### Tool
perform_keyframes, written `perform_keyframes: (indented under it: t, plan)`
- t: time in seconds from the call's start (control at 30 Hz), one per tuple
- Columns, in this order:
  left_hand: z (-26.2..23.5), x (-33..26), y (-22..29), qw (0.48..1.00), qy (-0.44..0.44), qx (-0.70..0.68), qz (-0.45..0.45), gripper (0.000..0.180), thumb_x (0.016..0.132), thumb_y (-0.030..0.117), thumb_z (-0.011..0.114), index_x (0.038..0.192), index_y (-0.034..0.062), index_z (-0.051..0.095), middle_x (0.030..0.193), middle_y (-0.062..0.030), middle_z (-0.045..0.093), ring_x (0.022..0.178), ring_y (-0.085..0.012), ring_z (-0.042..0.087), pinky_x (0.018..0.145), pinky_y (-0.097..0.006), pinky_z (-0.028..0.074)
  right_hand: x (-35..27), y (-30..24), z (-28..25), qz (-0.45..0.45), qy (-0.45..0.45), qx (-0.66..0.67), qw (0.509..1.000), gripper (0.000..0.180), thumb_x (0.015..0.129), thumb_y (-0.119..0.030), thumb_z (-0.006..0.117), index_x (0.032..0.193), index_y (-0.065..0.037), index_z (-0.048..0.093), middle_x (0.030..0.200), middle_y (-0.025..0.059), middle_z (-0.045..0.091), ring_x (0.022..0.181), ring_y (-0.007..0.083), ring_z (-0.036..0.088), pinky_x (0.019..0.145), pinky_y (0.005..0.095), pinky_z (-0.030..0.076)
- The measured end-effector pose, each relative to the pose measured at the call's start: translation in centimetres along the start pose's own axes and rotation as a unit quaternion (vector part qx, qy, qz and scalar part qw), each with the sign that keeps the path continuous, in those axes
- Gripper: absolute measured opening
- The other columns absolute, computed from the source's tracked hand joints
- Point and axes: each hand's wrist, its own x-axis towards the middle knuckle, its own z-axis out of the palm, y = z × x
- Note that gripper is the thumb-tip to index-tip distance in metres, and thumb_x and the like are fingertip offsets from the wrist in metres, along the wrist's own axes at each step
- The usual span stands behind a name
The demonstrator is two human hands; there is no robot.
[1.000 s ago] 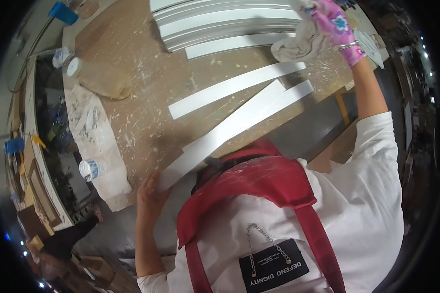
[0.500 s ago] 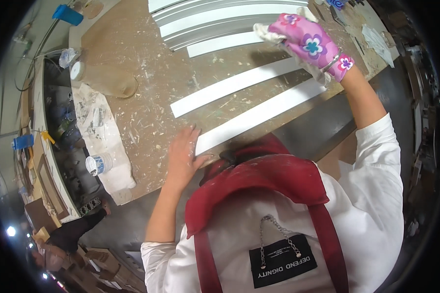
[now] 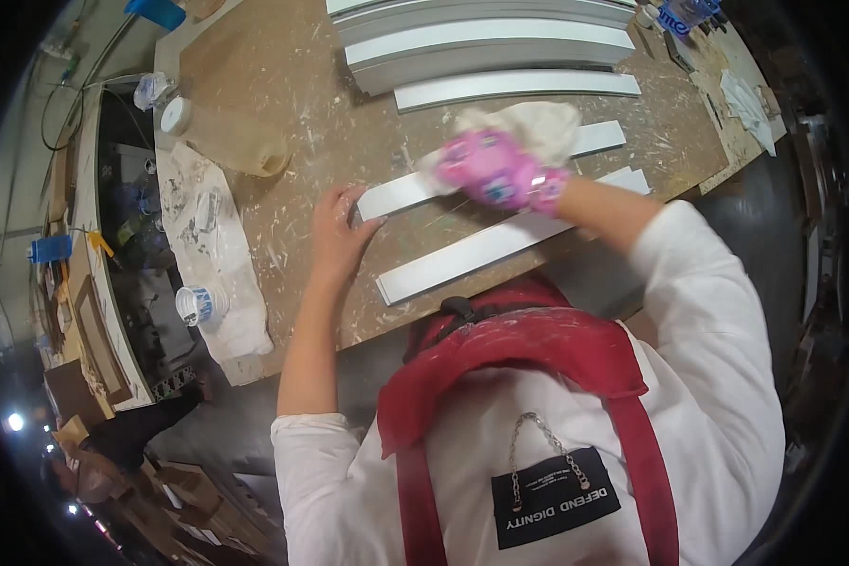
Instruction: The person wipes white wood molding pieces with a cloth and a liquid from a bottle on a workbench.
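Three loose white strips lie roughly parallel on the workbench. My bare left hand (image 3: 335,231) braces the left end of the middle white strip (image 3: 391,195), with thumb and fingers on either side of that end. My right hand (image 3: 495,172), in a pink flowered glove and slightly blurred, presses a cream cloth (image 3: 547,127) onto the same strip, hiding its middle. Closer to me lies a near strip (image 3: 472,253), which neither hand touches; my right forearm passes over its right part. Beyond the cloth is a far strip (image 3: 519,90).
A stack of white strips (image 3: 491,45) rises at the back. To the left are a cloudy jug (image 3: 231,141), a stained cloth (image 3: 212,217) and a white cup (image 3: 198,305). A white rag (image 3: 747,108) hangs over the right edge of the workbench (image 3: 302,123). A person (image 3: 141,429) is low at far left.
My left hand has shifted from the near strip's end to the middle strip's end. My right hand has come left and down with the cloth, onto the middle strip.
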Motion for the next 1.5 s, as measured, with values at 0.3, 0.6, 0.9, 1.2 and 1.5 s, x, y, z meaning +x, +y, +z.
perform_keyframes:
  t: [0.3,0.6,0.9,1.2,1.5]
  plan:
    - [0.4,0.2,-1.9,0.999,0.013,0.028,0.039,0.043,0.067,0.011,0.077,0.106,0.0027,0.061,0.108,-0.0138,0.056,0.102,-0.0336,0.055,0.089,-0.038,0.045,4.8,-3.4,2.7,-0.091,0.056,0.415,0.904,0.022,0.085,-0.019,0.056,0.106,-0.013,0.059,0.103,0.0043,0.062,0.095,0.0214,0.060,0.082,0.0332,0.049]
    - [0.7,0.2,-2.7,0.999,0.001,-0.027,0.041,0.050,0.066,0.009,0.077,0.113,0.0045,0.059,0.117,-0.0151,0.054,0.110,-0.0348,0.051,0.094,-0.040,0.041,-6.1,4.4,-4.5,0.064,0.077,0.765,0.637,0.024,0.081,-0.023,0.060,0.102,-0.012,0.057,0.100,0.0073,0.061,0.084,0.0181,0.062,0.069,0.0313,0.050]
    - [-3.2,1.1,2.0,0.999,-0.016,-0.039,-0.015,0.045,0.073,0.013,0.075,0.114,0.0018,0.060,0.115,-0.0172,0.059,0.106,-0.0344,0.056,0.092,-0.038,0.044,-13.7,5.3,-22.0,0.304,0.387,0.121,0.862,0.022,0.092,-0.030,0.049,0.097,-0.014,0.063,0.085,0.0061,0.061,0.081,0.0252,0.059,0.077,0.0374,0.046]
    - [-5.7,2.1,8.5,0.996,-0.014,0.073,0.049,0.046,0.070,0.012,0.078,0.112,0.0033,0.062,0.109,-0.0164,0.062,0.101,-0.0333,0.059,0.087,-0.039,0.047,-1.1,-7.4,-11.1,0.024,0.161,0.106,0.981,0.024,0.088,-0.026,0.057,0.107,-0.012,0.061,0.092,0.0068,0.060,0.083,0.0180,0.058,0.078,0.0316,0.047]
    - [-3.2,1.1,8.5,1.000,-0.009,0.008,0.014,0.045,0.072,0.011,0.078,0.113,0.0010,0.061,0.104,-0.0110,0.064,0.092,-0.0205,0.060,0.077,-0.030,0.048,-16.0,4.9,-16.0,0.255,-0.017,-0.284,0.924,0.029,0.081,-0.013,0.055,0.109,-0.010,0.058,0.100,0.0122,0.063,0.096,0.0263,0.063,0.093,0.0416,0.045]
